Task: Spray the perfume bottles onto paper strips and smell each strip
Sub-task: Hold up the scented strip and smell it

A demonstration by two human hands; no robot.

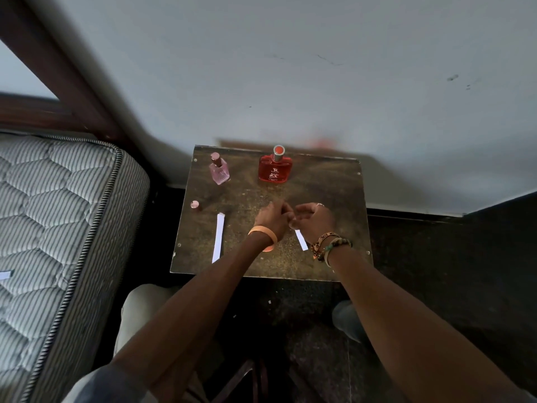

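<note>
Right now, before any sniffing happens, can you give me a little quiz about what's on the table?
1. How many perfume bottles stand on the table?
2. True or false: the red perfume bottle is lying on its side.
3. Where is the small pink cap?
A) on the table, near the far end of the left paper strip
B) on the mattress
C) on top of the red perfume bottle

Key:
1. Two: the pink perfume bottle and the red one.
2. False, it stands upright.
3. A
</note>
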